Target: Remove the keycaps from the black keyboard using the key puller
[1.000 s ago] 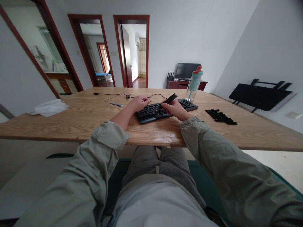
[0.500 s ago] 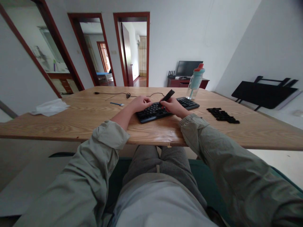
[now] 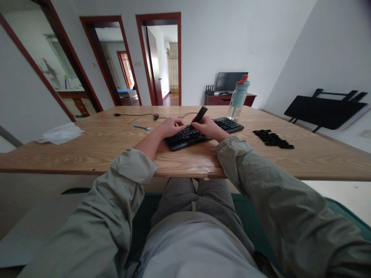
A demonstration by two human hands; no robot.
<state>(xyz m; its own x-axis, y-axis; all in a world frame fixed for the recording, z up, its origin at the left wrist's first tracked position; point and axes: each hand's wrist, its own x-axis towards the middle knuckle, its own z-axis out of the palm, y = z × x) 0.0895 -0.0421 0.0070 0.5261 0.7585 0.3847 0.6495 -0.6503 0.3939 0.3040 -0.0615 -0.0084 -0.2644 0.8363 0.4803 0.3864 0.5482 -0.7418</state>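
Note:
A black keyboard (image 3: pixel 183 143) lies slightly slanted on the wooden table in front of me. My left hand (image 3: pixel 171 127) lies at its left part, thumb and fingers curled in at the far edge and holding it. Closed around a black stick-like tool (image 3: pixel 200 113) is my right hand (image 3: pixel 207 127), over the middle of the keys. The tool leans up and to the right; its lower tip is hidden by the fingers. To the right lies a cluster of loose black keycaps (image 3: pixel 272 139).
Behind the keyboard stands a clear bottle with a red and teal top (image 3: pixel 238 98). A blue-handled brush (image 3: pixel 142 127) and a thin black cable (image 3: pixel 139 114) lie at the left. White tissue (image 3: pixel 61 133) is near the left edge of the wooden table (image 3: pixel 116 154).
My right hand and the black tool have shifted a little to the left over the keys. My left hand stays at the keyboard.

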